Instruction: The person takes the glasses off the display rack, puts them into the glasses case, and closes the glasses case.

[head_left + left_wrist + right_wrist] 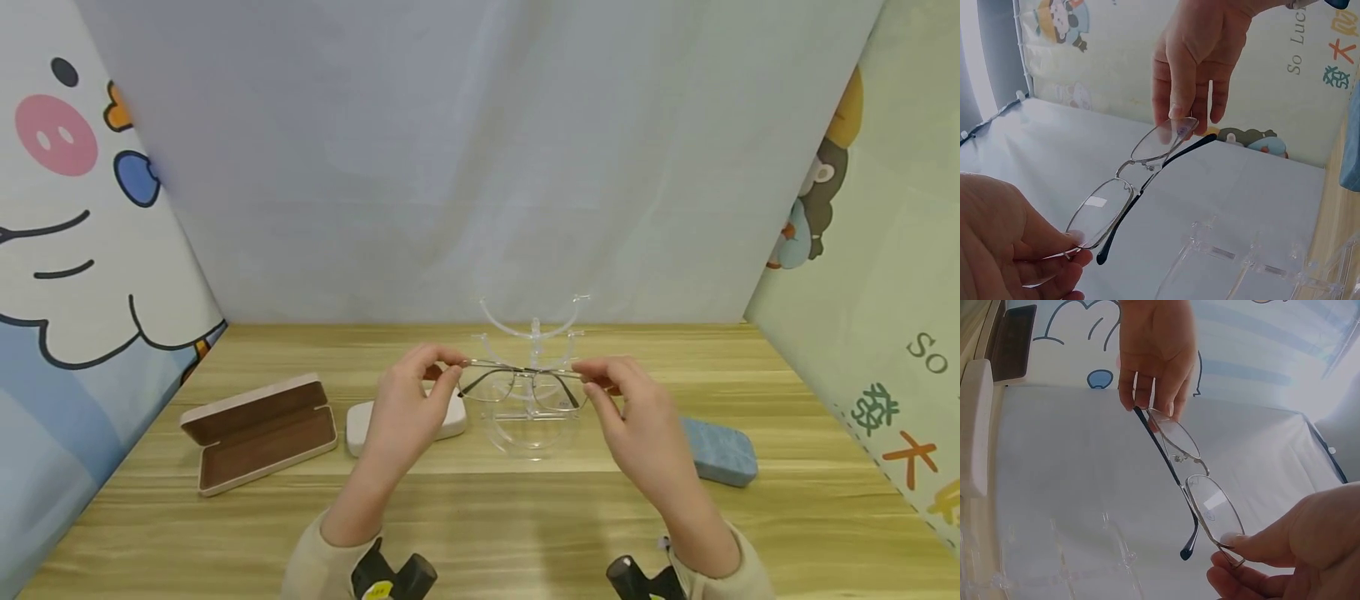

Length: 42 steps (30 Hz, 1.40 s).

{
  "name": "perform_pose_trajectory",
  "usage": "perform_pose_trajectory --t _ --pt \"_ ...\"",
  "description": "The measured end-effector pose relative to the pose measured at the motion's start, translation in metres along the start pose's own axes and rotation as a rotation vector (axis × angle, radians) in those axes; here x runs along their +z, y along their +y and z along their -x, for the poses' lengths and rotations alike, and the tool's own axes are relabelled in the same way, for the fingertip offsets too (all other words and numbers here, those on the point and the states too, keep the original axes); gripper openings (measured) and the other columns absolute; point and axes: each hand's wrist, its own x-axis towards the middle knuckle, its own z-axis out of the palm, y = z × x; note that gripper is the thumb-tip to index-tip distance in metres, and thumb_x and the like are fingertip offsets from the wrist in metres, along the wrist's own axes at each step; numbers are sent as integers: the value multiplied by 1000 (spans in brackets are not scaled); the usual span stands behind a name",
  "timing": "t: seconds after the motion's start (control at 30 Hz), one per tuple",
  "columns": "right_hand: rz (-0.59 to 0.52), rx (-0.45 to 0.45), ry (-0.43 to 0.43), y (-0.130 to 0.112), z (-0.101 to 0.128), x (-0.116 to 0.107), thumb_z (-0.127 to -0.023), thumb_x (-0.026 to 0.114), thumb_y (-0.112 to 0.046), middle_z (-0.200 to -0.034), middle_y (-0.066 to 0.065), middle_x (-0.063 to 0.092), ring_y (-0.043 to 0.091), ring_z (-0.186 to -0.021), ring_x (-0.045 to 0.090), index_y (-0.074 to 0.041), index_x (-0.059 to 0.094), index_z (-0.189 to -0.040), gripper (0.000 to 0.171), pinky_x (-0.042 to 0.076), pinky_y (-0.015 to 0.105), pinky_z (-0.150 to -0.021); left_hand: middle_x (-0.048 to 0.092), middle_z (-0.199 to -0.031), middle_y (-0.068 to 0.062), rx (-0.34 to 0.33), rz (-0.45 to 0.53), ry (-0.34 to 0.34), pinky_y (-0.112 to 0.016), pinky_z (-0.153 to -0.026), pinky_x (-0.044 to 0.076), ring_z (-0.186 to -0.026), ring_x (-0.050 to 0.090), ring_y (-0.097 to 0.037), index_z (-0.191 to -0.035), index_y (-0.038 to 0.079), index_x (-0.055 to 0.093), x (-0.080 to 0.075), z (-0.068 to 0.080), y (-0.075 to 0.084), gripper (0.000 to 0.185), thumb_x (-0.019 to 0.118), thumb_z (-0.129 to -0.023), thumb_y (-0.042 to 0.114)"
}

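A pair of thin metal-framed eyeglasses (525,372) is held in the air between both hands, in front of a clear display stand (535,333). My left hand (408,408) pinches one end of the frame between thumb and fingers; my right hand (645,425) pinches the other. In the left wrist view, the eyeglasses (1100,212) have their dark-tipped temples folded behind the lenses. The left thumb presses one lens's outer edge there. From the right wrist, the right hand (1297,537) is seen gripping the near end of the eyeglasses (1216,506).
An open case with brown lining (262,450) lies at the left. Next to it, a white case (452,421) is partly hidden by the left hand. A blue case (723,454) sits right of the right hand. A pale cloth (480,167) hangs behind the wooden table (510,508).
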Motion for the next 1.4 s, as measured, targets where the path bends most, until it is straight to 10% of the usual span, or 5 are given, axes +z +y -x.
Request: perform_pose_trajectory --t 0.97,1.4 --pt "-178 88 -79 -5 -3 11 -91 50 -2 -97 4 57 18 -80 63 -7 59 -108 19 51 29 -72 62 -92 -5 -135 107 -18 -25 -62 47 -73 60 -14 -99 9 66 -9 -2 1 13 56 -89 9" --pt "-294 35 -21 -13 1 46 -89 57 -7 -94 2 58 12 -77 65 -14 64 -106 20 52 26 -66 59 -103 -6 -282 136 -51 -27 -69 45 -85 59 -18 -103 9 61 -27 2 -28 15 51 -93 10"
